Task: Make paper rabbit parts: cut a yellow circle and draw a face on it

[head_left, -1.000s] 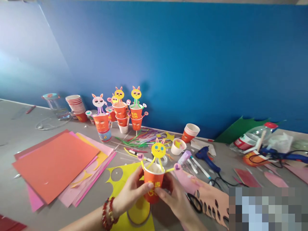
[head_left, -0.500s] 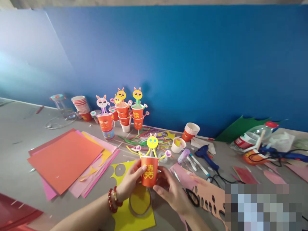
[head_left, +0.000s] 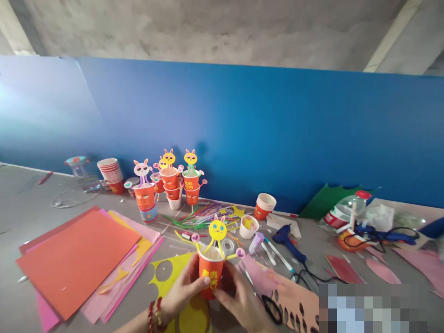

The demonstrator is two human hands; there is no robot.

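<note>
Both hands hold an orange paper cup figure [head_left: 210,273] low in the middle of the view. My left hand [head_left: 182,291], with a red bead bracelet at the wrist, wraps the cup's left side. My right hand [head_left: 239,300] grips its right side. A yellow bunny face [head_left: 217,229] on a straw rises out of the cup, with two straw arms ending in pink hearts. Under the hands lies a yellow paper sheet [head_left: 169,270] with round holes cut out.
Several finished cup figures [head_left: 169,178] stand by the blue wall, with stacked cups [head_left: 111,173] to their left and more cups [head_left: 265,206] to the right. Coloured paper sheets [head_left: 76,259] lie at left. Straws [head_left: 197,215], a blue glue gun [head_left: 287,236], scissors [head_left: 272,310] and a bottle [head_left: 342,212] clutter the right.
The view has tilted up, showing the ceiling. The cup figure sits lower in the frame and has turned slightly in both hands.
</note>
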